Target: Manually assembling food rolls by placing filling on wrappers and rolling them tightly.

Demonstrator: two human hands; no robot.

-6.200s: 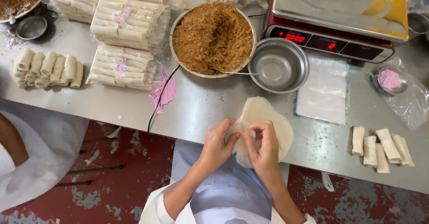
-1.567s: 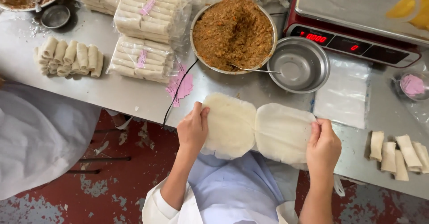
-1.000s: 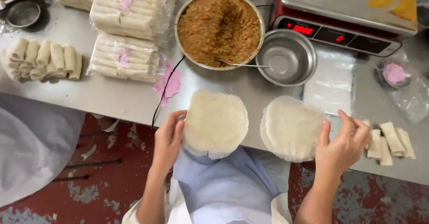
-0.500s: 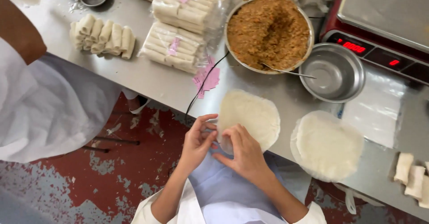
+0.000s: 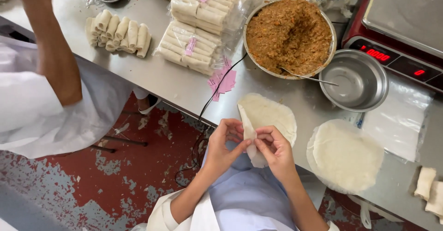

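Observation:
Both my hands meet at the near edge of a thin round white wrapper (image 5: 270,115) lying on the steel table (image 5: 161,81). My left hand (image 5: 225,141) and my right hand (image 5: 276,149) pinch its folded-up left and near edge between thumbs and fingers. A second round stack of wrappers (image 5: 344,155) lies flat to the right, untouched. Behind them stands a metal bowl of brown minced filling (image 5: 288,35) with a spoon (image 5: 307,77) leaning on its rim.
An empty steel bowl (image 5: 354,80) sits beside a red scale (image 5: 397,32). Bagged rolls (image 5: 198,23) and loose rolled pieces (image 5: 117,30) lie at the back left. More rolls (image 5: 429,194) are at the right edge. Another person in white (image 5: 50,88) stands left.
The two wrapper stacks were pulled apart and laid down. My right hand left the right stack and joined my left hand on the left wrapper's edge, which is now lifted.

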